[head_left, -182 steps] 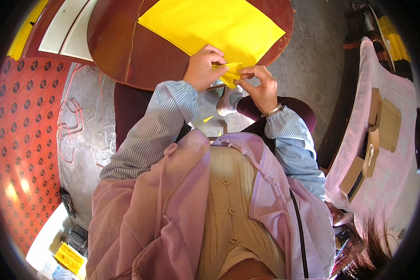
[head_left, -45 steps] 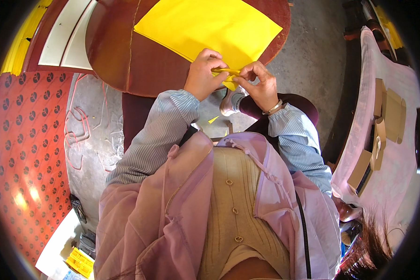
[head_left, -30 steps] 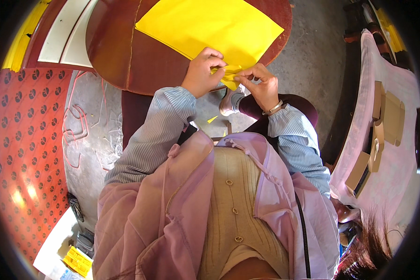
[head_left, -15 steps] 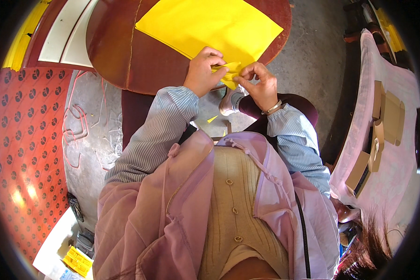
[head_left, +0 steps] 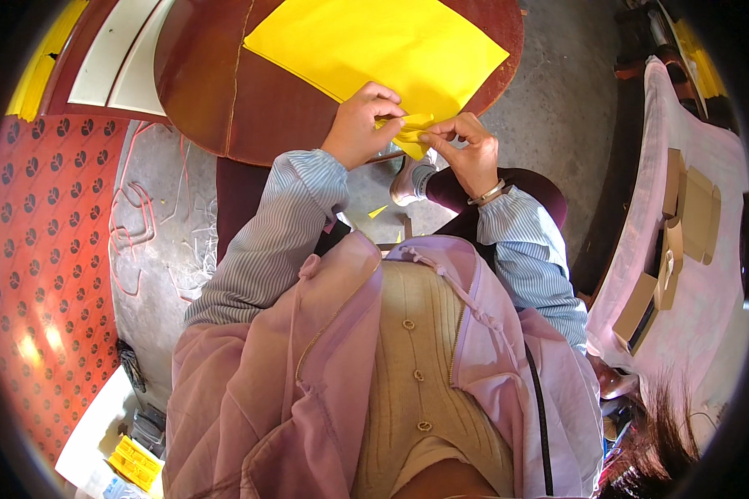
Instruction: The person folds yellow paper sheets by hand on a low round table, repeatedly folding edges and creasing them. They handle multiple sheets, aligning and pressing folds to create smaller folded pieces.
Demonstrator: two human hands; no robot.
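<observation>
A small folded yellow piece (head_left: pixel 416 148), paper or thin cloth, is pinched between both hands at the near edge of the round table. My left hand (head_left: pixel 360 126) grips its left side with thumb and bent fingers. My right hand (head_left: pixel 473 154), with a bangle at the wrist, pinches its right side between thumb and forefinger. Just beyond my hands lie large flat yellow sheets (head_left: pixel 383 50), seemingly stacked, and their near corner is partly hidden by my fingers.
The round brown table (head_left: pixel 195 79) has a seam across its left part. Yellow scraps (head_left: pixel 378 212) lie on the concrete floor between my legs. Pink cord (head_left: pixel 133 233) trails at left beside a red patterned board (head_left: pixel 50 266). Opened cardboard boxes (head_left: pixel 697 212) rest on pink cloth at right.
My right hand has shifted slightly right, and its fingers hold the folded yellow piece a little differently. My left hand has barely moved.
</observation>
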